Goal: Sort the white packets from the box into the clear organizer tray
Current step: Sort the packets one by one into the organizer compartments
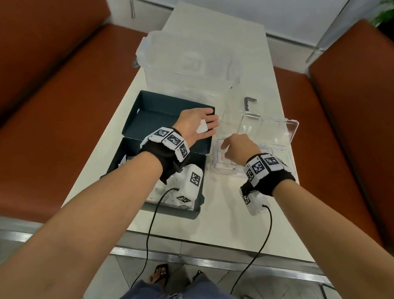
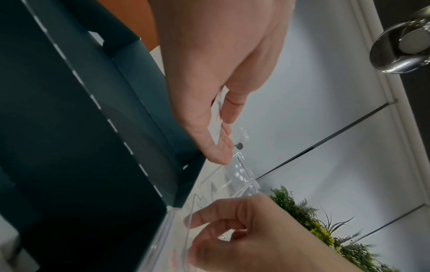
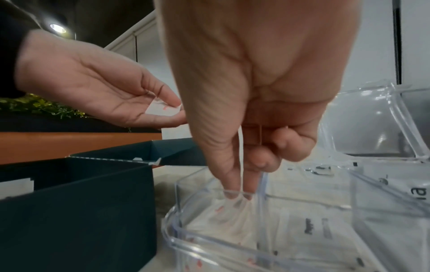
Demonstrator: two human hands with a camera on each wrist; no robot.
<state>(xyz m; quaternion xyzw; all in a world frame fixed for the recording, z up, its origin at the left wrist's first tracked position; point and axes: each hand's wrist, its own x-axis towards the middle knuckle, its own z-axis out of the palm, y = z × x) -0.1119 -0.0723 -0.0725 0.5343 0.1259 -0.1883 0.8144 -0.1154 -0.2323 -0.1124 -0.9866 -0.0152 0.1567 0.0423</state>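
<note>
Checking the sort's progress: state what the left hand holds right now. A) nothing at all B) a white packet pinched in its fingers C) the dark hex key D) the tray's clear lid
B: the left hand pinches a small white packet with red print between thumb and fingers, above the dark box.

Glossy clear plastic organizer tray [image 1: 290,128]; matt dark cardboard box [image 1: 164,100] (packets [image 3: 291,226] perhaps paper).
</note>
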